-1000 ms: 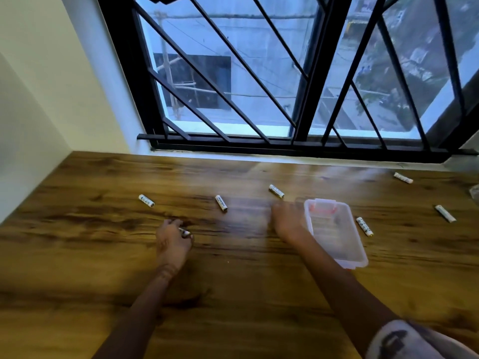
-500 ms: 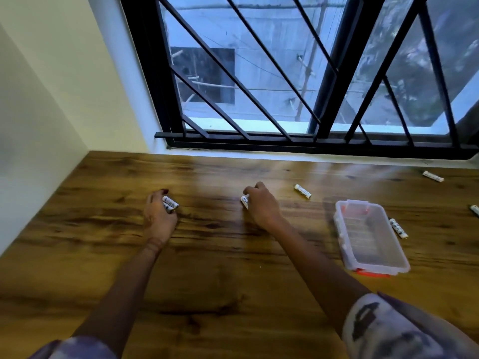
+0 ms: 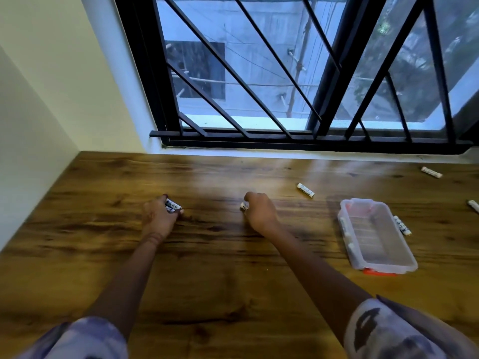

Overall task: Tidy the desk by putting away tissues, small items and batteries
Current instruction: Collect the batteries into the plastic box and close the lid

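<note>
On the wooden desk (image 3: 233,294), my left hand (image 3: 158,216) is closed around two white batteries (image 3: 173,205) at the left. My right hand (image 3: 260,212) grips one white battery (image 3: 244,206) at the desk's middle. A clear plastic box (image 3: 375,237) with an orange latch lies open at the right, with nothing visible inside it. Loose white batteries lie around it: one behind my right hand (image 3: 305,190), one against the box's right side (image 3: 402,225), one far back right (image 3: 431,172), and one at the right edge (image 3: 473,205).
A black barred window (image 3: 285,73) runs along the back of the desk. A pale wall (image 3: 33,125) bounds the desk on the left. Patterned sleeves cover both my upper arms at the bottom of the view.
My left hand moved back and left and now holds two batteries. My right hand left the box and closed on the middle battery. The view shifted left.
</note>
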The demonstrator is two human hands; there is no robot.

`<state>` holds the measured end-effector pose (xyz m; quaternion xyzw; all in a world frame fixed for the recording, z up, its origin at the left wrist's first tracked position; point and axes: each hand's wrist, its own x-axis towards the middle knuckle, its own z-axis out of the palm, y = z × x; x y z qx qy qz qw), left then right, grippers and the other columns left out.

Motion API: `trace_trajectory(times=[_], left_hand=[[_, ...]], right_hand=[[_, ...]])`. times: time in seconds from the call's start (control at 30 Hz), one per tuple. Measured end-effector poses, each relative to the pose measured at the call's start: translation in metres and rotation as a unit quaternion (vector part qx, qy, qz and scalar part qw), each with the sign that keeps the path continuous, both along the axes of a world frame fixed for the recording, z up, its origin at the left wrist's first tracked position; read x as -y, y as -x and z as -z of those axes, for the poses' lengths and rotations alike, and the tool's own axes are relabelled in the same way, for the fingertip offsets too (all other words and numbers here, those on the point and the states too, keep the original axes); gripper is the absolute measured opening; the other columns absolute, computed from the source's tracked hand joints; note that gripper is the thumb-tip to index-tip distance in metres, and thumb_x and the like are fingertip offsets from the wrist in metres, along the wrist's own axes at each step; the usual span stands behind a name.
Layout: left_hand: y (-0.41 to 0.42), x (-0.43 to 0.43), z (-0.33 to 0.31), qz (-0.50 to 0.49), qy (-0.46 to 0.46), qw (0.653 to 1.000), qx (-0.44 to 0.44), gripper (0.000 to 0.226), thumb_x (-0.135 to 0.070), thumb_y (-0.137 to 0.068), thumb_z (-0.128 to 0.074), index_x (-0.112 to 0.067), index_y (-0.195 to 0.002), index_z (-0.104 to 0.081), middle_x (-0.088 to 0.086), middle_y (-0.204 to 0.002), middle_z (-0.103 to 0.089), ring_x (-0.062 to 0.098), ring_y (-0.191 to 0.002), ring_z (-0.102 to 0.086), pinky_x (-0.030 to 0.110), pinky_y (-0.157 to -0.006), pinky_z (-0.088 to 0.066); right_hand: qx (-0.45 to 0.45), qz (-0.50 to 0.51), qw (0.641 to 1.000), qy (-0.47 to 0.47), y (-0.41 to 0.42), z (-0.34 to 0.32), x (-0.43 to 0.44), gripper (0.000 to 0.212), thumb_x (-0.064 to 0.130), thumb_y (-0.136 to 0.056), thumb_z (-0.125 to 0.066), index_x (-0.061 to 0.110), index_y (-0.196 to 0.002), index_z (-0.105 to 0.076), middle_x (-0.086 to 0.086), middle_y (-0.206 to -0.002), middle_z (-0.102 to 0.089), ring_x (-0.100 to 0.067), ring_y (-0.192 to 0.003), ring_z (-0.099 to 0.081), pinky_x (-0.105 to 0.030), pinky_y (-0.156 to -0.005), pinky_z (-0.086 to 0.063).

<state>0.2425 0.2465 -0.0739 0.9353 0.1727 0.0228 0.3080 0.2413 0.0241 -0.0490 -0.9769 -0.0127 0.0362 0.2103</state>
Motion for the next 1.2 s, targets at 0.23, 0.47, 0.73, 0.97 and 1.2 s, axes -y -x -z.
trace_trajectory(times=[0.23, 0.47, 0.73, 0.97, 1.2], left_hand=[[0.009, 0.024, 0.002, 0.041, 0.046, 0.998, 0.034, 0.063, -0.023, -0.074, -0.077, 0.002, -0.126, -0.052, 0.022, -0.118, -0.062, 0.034, -0.108, -0.058, 0.043, -0.095, -0.048], [0.022, 0.103, -0.01, 0.122, 0.101, 0.985, 0.064, 0.062, -0.016, -0.066, -0.082, 0.001, -0.121, -0.058, 0.02, -0.116, -0.064, 0.03, -0.107, -0.061, 0.039, -0.097, -0.048], [0.041, 0.184, -0.027, 0.214, 0.097, 0.97, 0.059, 0.063, -0.019, -0.071, -0.079, -0.009, -0.129, -0.053, 0.014, -0.125, -0.06, 0.024, -0.109, -0.059, 0.031, -0.095, -0.048], [0.054, 0.223, -0.043, 0.268, 0.102, 0.956, 0.065, 0.066, -0.019, -0.071, -0.079, -0.009, -0.13, -0.052, 0.013, -0.126, -0.06, 0.021, -0.107, -0.06, 0.026, -0.094, -0.048], [0.058, 0.265, -0.057, 0.335, 0.108, 0.932, 0.087, 0.063, -0.014, -0.07, -0.08, -0.006, -0.127, -0.054, 0.014, -0.125, -0.061, 0.021, -0.107, -0.06, 0.022, -0.093, -0.046]], right_hand=[[-0.029, 0.065, 0.986, -0.152, 0.013, -0.009, 0.025, 0.028, 0.004, -0.082, -0.063, 0.008, -0.11, -0.064, -0.015, -0.11, -0.065, -0.027, -0.097, -0.061, -0.033, -0.079, -0.05], [0.066, 0.211, 0.935, -0.276, 0.034, -0.044, 0.123, 0.023, 0.0, -0.083, -0.062, 0.006, -0.105, -0.067, -0.007, -0.096, -0.066, -0.017, -0.092, -0.06, -0.03, -0.086, -0.048], [0.006, 0.324, 0.925, -0.195, 0.059, -0.033, 0.215, 0.011, 0.003, -0.081, -0.064, -0.005, -0.075, -0.069, -0.013, -0.063, -0.063, -0.018, -0.05, -0.054, -0.027, -0.046, -0.044], [-0.058, 0.277, 0.946, -0.158, 0.043, -0.004, 0.216, 0.012, 0.002, -0.084, -0.061, -0.007, -0.088, -0.067, -0.019, -0.082, -0.066, -0.027, -0.078, -0.062, -0.034, -0.064, -0.05], [0.031, 0.286, 0.941, -0.178, 0.044, -0.01, 0.235, 0.027, -0.006, -0.084, -0.049, 0.0, -0.106, -0.063, -0.02, -0.11, -0.065, -0.032, -0.101, -0.06, -0.034, -0.082, -0.048]])
